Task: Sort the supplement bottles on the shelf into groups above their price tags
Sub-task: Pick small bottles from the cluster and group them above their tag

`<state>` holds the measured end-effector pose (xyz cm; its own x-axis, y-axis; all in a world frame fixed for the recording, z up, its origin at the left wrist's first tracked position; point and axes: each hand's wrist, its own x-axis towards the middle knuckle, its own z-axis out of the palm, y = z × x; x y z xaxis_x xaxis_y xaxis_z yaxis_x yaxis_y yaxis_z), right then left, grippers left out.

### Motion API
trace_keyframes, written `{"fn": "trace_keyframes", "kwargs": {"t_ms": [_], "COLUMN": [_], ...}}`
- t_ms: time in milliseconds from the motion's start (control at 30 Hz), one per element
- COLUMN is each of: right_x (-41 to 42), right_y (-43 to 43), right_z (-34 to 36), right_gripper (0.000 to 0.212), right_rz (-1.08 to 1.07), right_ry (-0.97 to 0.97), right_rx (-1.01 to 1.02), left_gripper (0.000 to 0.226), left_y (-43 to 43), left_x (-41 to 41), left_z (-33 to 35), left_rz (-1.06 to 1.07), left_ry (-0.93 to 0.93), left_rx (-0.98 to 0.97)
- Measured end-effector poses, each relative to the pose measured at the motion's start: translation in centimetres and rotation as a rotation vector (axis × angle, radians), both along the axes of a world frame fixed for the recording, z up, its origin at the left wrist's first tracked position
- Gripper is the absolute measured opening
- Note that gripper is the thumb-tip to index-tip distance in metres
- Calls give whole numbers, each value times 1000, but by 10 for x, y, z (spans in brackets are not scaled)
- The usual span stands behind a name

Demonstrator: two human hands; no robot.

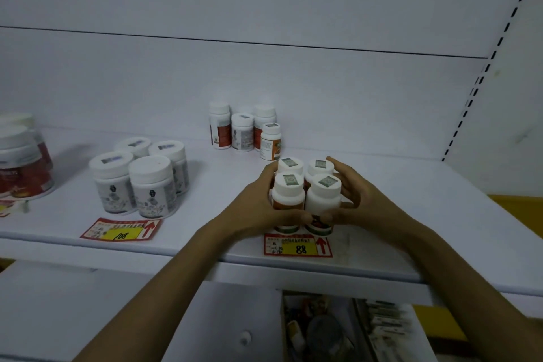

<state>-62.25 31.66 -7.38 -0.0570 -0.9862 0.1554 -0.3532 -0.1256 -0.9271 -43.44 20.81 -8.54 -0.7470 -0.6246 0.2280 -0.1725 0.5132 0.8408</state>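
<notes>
Lighting was pretty dim and bluish, everything slightly soft, wide-angle bending at edges, faint shadows beside bottles.

Both hands cup a cluster of four orange-labelled bottles (305, 194) standing on the white shelf (205, 185): the left hand (258, 203) presses its left side, the right hand (361, 197) its right, thumbs meeting in front. Just below the grip lies the "88" price tag (298, 247). Behind the grip stand four mixed bottles (244, 129). Left of it, four white-labelled bottles (141, 179) sit above the "108" price tag (120, 231).
</notes>
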Motion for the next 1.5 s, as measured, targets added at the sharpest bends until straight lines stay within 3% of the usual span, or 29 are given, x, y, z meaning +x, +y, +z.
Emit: {"fn": "trace_keyframes", "kwargs": {"t_ms": [100,233,367,467,567,633,700,867,1033,1133,1267,1500], "right_x": [6,10,8,9,6,5,6,13,34,39,45,50], "right_y": [-1,-1,-3,-3,-9,-19,-35,-94,-149,-175,-191,-195], "right_z": [-4,-7,-8,-2,9,23,41,78,94,96,92,85], "right_gripper": [89,84,98,108,81,54,44,30,49,51,51,36], "right_rz": [-15,-29,-36,-69,-206,-254,-293,-225,-180,-152,-126,-175], "right_ry": [-12,7,33,42,47,38,71,361,864,1070,1190,1214], "right_rx": [-41,-68,-68,-55,-31,-44,-58,24,126,176,252,215], "left_gripper": [85,91,94,110,99,88,72,66,68,71,73,74], "left_y": [2,1,1,2,2,-1,-6,-19,-21,-22,-22,-28], "left_x": [1,1,0,2,4,4,7,25,34,33,34,31], "left_z": [1,1,1,4,10,13,14,10,5,5,4,-1], "left_rz": [-8,-6,-14,34,117,157,184,273,351,330,338,343], "left_ry": [3,20,34,119,280,326,323,213,193,181,167,113], "left_rx": [-7,-20,-25,87,168,215,223,163,185,185,155,89]}}
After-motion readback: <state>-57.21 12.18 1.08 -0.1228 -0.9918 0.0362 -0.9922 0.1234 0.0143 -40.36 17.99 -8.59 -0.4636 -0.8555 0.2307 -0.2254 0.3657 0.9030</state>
